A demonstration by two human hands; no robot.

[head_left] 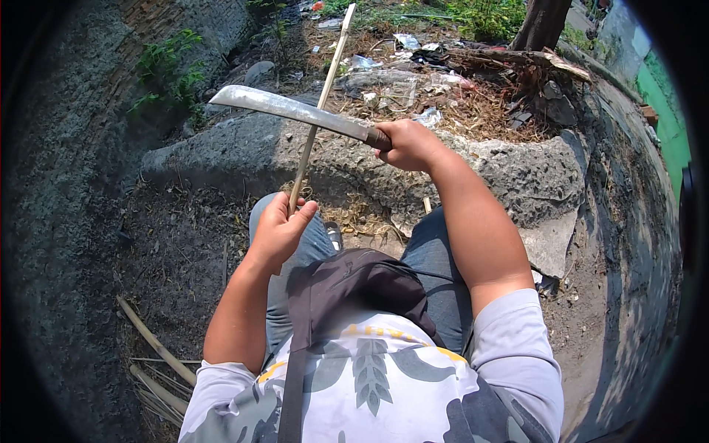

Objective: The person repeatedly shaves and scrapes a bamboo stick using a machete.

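My right hand point(410, 143) grips the dark handle of a long curved metal blade point(289, 108), which points left across the view. My left hand point(281, 225) holds the lower end of a thin pale bamboo stick point(326, 83). The stick runs up and away from me, passing under the blade near its middle. Both hands are above my knees in blue jeans, in front of a rough concrete block point(509, 177).
Dry leaves, litter and plastic scraps point(413, 88) lie on the mound behind the block. A tree trunk point(541, 22) stands at the top right. Several cut bamboo strips point(156, 362) lie on the dirt at my lower left. A stone wall point(66, 148) curves along the left.
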